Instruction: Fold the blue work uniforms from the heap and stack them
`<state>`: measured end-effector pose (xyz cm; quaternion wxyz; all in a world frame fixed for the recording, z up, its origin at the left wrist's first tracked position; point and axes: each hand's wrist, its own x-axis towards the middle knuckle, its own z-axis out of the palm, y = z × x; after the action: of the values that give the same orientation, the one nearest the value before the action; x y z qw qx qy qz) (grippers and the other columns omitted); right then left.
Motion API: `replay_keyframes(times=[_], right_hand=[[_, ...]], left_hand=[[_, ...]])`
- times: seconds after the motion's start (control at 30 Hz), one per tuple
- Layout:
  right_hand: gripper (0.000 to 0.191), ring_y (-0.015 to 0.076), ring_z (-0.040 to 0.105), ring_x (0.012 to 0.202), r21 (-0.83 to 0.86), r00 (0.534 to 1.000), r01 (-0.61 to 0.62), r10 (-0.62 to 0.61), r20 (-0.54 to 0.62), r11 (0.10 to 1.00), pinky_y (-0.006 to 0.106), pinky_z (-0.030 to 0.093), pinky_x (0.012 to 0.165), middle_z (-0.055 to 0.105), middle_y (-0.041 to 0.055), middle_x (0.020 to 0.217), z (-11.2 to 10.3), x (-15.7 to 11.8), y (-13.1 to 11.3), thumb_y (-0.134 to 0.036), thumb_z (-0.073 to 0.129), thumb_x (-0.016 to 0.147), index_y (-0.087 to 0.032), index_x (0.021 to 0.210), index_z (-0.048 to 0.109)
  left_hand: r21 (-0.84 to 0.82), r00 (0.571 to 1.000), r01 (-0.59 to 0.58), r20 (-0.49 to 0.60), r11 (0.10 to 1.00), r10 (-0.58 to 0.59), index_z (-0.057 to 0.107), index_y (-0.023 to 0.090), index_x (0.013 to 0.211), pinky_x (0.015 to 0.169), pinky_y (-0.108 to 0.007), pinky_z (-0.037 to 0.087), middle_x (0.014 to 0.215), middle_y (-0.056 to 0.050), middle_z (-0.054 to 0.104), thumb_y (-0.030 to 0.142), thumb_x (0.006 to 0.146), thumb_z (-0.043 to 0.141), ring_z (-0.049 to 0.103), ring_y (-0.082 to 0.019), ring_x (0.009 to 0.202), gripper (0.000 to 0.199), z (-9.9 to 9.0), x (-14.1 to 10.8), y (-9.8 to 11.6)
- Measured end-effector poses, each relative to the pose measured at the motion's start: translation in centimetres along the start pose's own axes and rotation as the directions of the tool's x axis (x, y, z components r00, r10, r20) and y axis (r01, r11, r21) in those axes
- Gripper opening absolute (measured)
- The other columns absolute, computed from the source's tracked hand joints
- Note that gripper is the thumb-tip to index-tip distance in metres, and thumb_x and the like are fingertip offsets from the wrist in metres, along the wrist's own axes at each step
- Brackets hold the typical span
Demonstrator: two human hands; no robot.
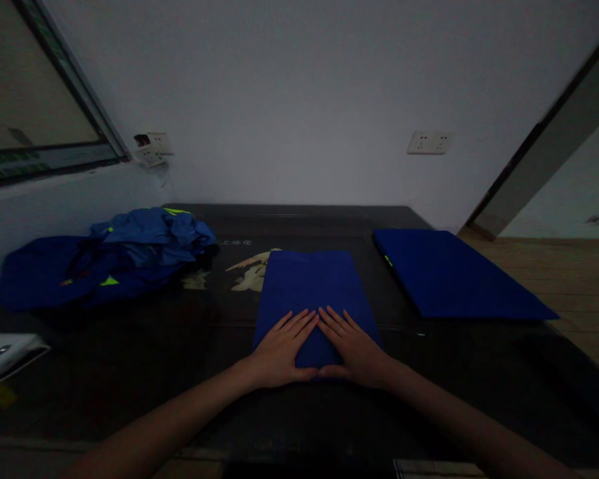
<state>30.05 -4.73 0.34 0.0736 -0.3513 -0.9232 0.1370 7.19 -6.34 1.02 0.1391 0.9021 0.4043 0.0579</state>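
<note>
A flat, neatly folded blue cloth (314, 283) lies in the middle of the dark table (190, 372). On its near left part my left hand (285, 349) rests palm down, fingers spread. My right hand (352, 349) lies the same way on the near right part. The thumbs meet or nearly meet at the near edge, and the index fingertips come close together farther up, with blue cloth showing between them. Neither hand grips anything.
A crumpled heap of blue garments (144, 243) with yellow-green trim sits at the left. Another flat blue folded piece (464, 276) lies at the right. A white device (7, 352) with a cable is at the left edge. A wall with sockets (430, 142) stands behind.
</note>
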Motion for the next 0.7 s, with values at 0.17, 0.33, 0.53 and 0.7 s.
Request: replay_keyframes(times=[0.17, 0.33, 0.53, 0.7], right_hand=[[0.096, 0.0325, 0.014, 0.145, 0.015, 0.999, -0.002, 0.002, -0.040, 1.000, 0.057, 0.014, 0.116, 0.021, 0.0166, 0.155, 0.4, 0.0, -0.2, -0.069, 0.057, 0.077, -0.014, 0.150, 0.026], [0.083, 0.0290, 0.017, 0.145, 0.195, 0.995, -0.032, 0.051, -0.089, 0.980, 0.055, 0.018, 0.115, 0.027, 0.0142, 0.154, 0.4, -0.4, 0.8, -0.060, 0.058, 0.082, -0.018, 0.149, 0.031], [0.053, 0.0284, 0.049, 0.127, 0.456, 0.802, -0.279, 0.466, -0.373, 0.845, 0.050, 0.035, 0.109, 0.055, 0.0153, 0.134, -1.8, -2.0, 6.3, -0.038, 0.059, 0.083, -0.018, 0.132, 0.054], [0.059, 0.0232, 0.064, 0.103, 0.792, 0.724, -0.379, 0.687, -0.068, 0.478, 0.039, 0.055, 0.085, 0.058, 0.0146, 0.128, -2.9, -2.3, 9.2, -0.031, 0.062, 0.080, -0.020, 0.136, 0.047]], left_hand=[[-0.030, 1.000, 0.015, -0.026, 0.999, -0.015, 0.016, 0.018, 0.153, 0.120, -0.044, 0.008, 0.158, -0.011, 0.017, 0.069, 0.078, 0.054, 0.015, -0.027, 0.146, 0.098, 0.5, 0.0, 0.2], [-0.332, 0.980, 0.060, -0.158, 0.941, -0.118, 0.030, 0.022, 0.149, 0.118, -0.042, 0.021, 0.154, -0.009, 0.031, 0.055, 0.086, 0.053, 0.028, -0.024, 0.142, 0.074, -0.7, -0.3, -0.8], [-0.872, 0.695, 0.188, -0.207, 0.452, -0.689, 0.058, 0.018, 0.121, 0.112, -0.041, 0.032, 0.139, -0.013, 0.051, 0.024, 0.081, 0.063, 0.044, -0.026, 0.132, 0.041, -3.6, -0.7, -7.0], [-0.979, 0.684, 0.152, 0.204, -0.136, -0.700, 0.062, 0.017, 0.092, 0.090, -0.031, 0.049, 0.105, -0.009, 0.070, 0.011, 0.079, 0.063, 0.067, -0.017, 0.093, 0.014, -6.0, 0.1, -10.9]])
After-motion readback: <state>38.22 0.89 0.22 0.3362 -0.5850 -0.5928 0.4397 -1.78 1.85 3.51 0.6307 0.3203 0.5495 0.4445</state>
